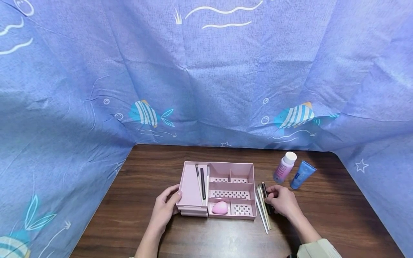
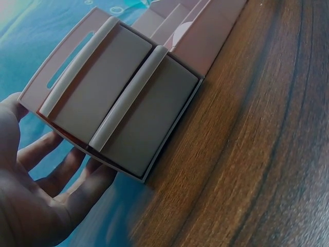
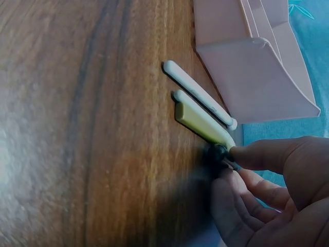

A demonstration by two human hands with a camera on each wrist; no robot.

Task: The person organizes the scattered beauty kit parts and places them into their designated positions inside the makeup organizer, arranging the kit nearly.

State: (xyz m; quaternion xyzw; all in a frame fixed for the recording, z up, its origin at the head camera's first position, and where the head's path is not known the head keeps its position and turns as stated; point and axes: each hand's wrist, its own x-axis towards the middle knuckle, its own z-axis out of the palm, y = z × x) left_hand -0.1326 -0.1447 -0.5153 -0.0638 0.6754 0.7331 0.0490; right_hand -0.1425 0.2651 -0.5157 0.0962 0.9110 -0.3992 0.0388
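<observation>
Our pale sleeve (image 1: 317, 250) sits nearest the camera at the lower right, and from it our right hand (image 1: 284, 201) reaches over the wooden tabletop (image 1: 129, 215). With thumb and fingertips we pinch a dark stick (image 1: 264, 190) that lies just right of the pink organizer (image 1: 190, 190). Between the dark stick and the box we have a flat-ended yellow stick (image 3: 203, 124), a cream stick (image 3: 180, 96) partly hidden behind it, and a white stick (image 3: 198, 91) closest to the wall.

Our left hand (image 1: 164, 208) grips the organizer's left side, thumb on the upper edge and fingers along the wall. On the flat top of its left part we see a dark-tipped brush (image 1: 198, 177), a black stick (image 1: 202, 184) and a pale brush (image 1: 207, 179); two drawers (image 2: 154, 113) face us below. Its right part is divided into compartments, and a pink sponge (image 1: 220, 208) fills the front left one.

Beyond our right hand, a pink bottle (image 1: 283, 170) with a white cap stands near a blue tube (image 1: 301, 175). Behind everything we see a blue cloth (image 1: 222, 89) printed with striped fish.
</observation>
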